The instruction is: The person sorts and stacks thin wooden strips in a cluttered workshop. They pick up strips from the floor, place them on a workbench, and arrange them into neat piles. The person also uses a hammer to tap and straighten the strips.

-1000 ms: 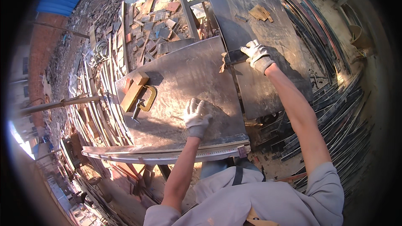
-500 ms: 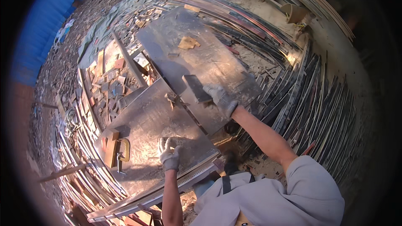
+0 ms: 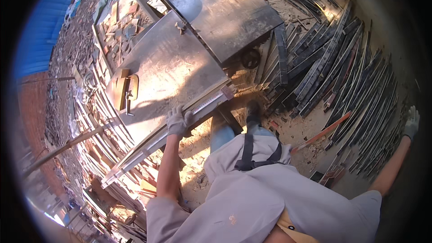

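My left hand [image 3: 178, 120], in a pale work glove, is at the near edge of the metal table [image 3: 155, 69]. Its fingers bend over the long rail [image 3: 200, 106] with a measuring scale along that edge. Far out to the right, my gloved right hand [image 3: 411, 123] is stretched away with its fingers apart and nothing in it. A dark board [image 3: 281, 54] shows just off the table's right corner; whether it rests on anything I cannot tell. On the table's left side, a yellowish C-clamp [image 3: 134, 87] sits against a wooden block [image 3: 119, 91].
A second metal tabletop [image 3: 225, 15] adjoins beyond a narrow slot. Dark strips [image 3: 360, 103] lie heaped on the right, pale strips [image 3: 101, 139] on the left. A handwheel [image 3: 250, 58] sits under the far tabletop. A reddish strip [image 3: 321, 131] lies on the ground to my right.
My right hand has let go of the dark board and swung far right, off the tabletop. The left hand has moved from the table surface to its near rail. The view has shifted nearer my body.
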The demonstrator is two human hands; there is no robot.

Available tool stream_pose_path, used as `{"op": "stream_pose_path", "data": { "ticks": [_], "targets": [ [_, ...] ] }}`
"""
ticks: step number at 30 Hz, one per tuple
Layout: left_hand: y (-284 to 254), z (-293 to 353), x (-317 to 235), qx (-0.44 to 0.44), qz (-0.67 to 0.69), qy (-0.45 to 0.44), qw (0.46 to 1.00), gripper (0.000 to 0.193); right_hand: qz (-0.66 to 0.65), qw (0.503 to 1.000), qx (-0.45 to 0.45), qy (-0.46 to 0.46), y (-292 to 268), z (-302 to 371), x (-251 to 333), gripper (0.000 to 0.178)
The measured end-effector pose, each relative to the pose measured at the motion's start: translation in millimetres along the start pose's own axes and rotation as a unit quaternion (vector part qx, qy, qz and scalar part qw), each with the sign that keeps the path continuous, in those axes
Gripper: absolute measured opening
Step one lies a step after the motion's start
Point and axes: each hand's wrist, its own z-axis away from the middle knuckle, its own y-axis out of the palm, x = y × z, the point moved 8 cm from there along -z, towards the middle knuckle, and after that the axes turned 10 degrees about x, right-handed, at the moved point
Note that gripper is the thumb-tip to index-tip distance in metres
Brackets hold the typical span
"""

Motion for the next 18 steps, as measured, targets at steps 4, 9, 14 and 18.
{"op": "stream_pose_path", "data": {
  "ticks": [4,9,14,18],
  "targets": [
    [22.4,-2.9,9.8,0.019,-0.035,-0.032,0.999,0.065,0.044,0.984,0.174,-0.006,129.7,49.1,-66.2,0.047],
    [2.8,29.0,-1.2,0.006,-0.009,-0.027,1.000,0.068,0.223,0.821,0.521,0.069,432.6,294.1,-300.0,0.051],
    [15.2,47.8,-11.6,0.031,0.025,-0.046,0.998,0.076,0.393,0.726,0.553,-0.108,612.5,447.1,-334.1,0.066],
    [28.4,61.5,-14.9,0.068,0.039,-0.022,0.997,0.088,0.601,0.594,0.518,-0.131,646.2,468.0,-344.4,0.051]
  ]
}}
